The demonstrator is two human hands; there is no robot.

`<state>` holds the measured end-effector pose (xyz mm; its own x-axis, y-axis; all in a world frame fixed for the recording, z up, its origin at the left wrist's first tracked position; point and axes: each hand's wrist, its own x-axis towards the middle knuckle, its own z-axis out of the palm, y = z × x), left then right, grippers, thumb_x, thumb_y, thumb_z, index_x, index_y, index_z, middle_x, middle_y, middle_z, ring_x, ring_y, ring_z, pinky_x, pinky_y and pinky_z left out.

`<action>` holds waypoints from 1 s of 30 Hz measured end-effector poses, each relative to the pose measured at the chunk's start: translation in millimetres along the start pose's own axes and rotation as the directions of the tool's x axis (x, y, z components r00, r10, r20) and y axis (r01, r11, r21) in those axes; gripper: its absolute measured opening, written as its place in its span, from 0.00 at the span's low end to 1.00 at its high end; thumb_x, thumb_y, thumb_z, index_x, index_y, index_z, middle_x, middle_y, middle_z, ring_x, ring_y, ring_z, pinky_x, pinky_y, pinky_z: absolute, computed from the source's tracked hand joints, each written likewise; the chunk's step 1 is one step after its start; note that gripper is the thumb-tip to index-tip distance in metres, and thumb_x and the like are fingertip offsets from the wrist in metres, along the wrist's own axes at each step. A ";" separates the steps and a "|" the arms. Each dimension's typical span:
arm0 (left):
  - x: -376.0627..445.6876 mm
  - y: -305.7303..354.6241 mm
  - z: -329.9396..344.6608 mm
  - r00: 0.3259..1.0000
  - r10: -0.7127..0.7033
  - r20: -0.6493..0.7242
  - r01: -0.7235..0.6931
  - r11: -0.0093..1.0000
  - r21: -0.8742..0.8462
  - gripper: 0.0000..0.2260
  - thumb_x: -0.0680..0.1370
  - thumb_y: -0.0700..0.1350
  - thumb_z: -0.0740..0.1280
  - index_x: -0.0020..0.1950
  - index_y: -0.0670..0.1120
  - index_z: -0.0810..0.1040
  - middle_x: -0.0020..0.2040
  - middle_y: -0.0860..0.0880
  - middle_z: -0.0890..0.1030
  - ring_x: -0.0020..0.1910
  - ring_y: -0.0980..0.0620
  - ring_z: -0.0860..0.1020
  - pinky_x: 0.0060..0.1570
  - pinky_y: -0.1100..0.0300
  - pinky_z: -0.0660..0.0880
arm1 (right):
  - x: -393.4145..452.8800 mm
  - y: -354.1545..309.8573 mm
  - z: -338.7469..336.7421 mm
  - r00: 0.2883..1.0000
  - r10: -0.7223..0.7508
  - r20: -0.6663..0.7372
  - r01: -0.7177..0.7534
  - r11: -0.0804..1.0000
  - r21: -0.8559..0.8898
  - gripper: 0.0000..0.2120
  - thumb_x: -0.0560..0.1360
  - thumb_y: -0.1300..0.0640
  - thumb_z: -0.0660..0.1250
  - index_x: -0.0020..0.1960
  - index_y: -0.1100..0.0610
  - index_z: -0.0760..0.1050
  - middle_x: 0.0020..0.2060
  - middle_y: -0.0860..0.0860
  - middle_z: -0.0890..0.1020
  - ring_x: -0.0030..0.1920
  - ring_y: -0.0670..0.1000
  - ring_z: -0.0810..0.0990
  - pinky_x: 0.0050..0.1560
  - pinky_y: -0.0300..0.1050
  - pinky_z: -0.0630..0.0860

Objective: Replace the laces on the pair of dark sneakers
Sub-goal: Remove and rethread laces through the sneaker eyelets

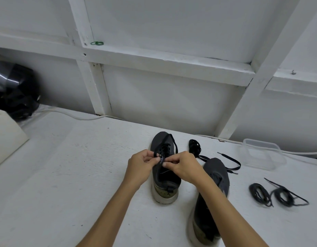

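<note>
Head view: a white table with two dark sneakers and several black laces, both hands working at the left one.
Left sneaker: stands toe away from the person, a flat black lace threaded through its lower eyelets, one end looping out over the toe.
Right sneaker: lies just beside the right forearm, its eyelets apparently bare; partly hidden by the arm.
Loose laces: a flat lace stretched out beyond the right sneaker, a bunched one near the first shoe's toe, and two coiled round laces well to the right.
Progress: I judge the task under halfway; the first shoe is part-laced, the second not begun. Which laces are old and which new I cannot tell.
Left hand: fingers curled, pinching the lace at the upper eyelets.
Right hand: fingers curled, pinching the same lace close by; the two hands' fingertips almost meet.
Position: both hands sit directly over the left sneaker's tongue, touching lace and shoe.
Elsewhere: a clear plastic container at far right, a dark helmet at far left.
</note>
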<state>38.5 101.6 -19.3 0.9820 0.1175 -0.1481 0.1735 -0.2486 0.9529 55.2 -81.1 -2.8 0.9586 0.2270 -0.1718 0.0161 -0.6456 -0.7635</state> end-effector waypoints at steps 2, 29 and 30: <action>0.7 -0.8 1.0 1.000 -0.010 0.010 0.010 0.999 -0.043 0.04 0.75 0.46 0.75 0.46 0.54 0.84 0.42 0.58 0.86 0.44 0.62 0.83 0.47 0.65 0.78 | -0.1 0.0 0.0 1.000 0.001 0.008 -0.001 1.000 0.001 0.04 0.77 0.49 0.74 0.50 0.44 0.87 0.39 0.42 0.86 0.44 0.43 0.84 0.50 0.42 0.82; -8.6 1.0 -6.1 0.985 0.002 0.173 0.002 1.000 -0.023 0.05 0.80 0.47 0.69 0.52 0.52 0.85 0.53 0.58 0.84 0.57 0.59 0.80 0.60 0.60 0.76 | 2.0 -6.1 -2.0 1.000 -0.004 0.026 0.004 1.000 -0.007 0.06 0.78 0.53 0.71 0.51 0.47 0.87 0.40 0.41 0.86 0.43 0.41 0.83 0.43 0.33 0.76; -9.0 1.4 -9.3 0.982 0.009 0.191 -0.008 1.000 -0.004 0.06 0.79 0.46 0.70 0.54 0.52 0.84 0.54 0.58 0.83 0.57 0.60 0.79 0.61 0.61 0.75 | 3.1 -7.1 -2.3 1.000 -0.001 0.028 0.000 1.000 0.007 0.05 0.78 0.53 0.71 0.50 0.47 0.87 0.40 0.41 0.86 0.43 0.42 0.83 0.43 0.33 0.76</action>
<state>29.3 109.1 -14.2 0.9797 -0.0707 -0.1876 0.1652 -0.2462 0.9550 58.8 -77.5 3.5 0.9504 0.2474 -0.1885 0.0142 -0.6400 -0.7682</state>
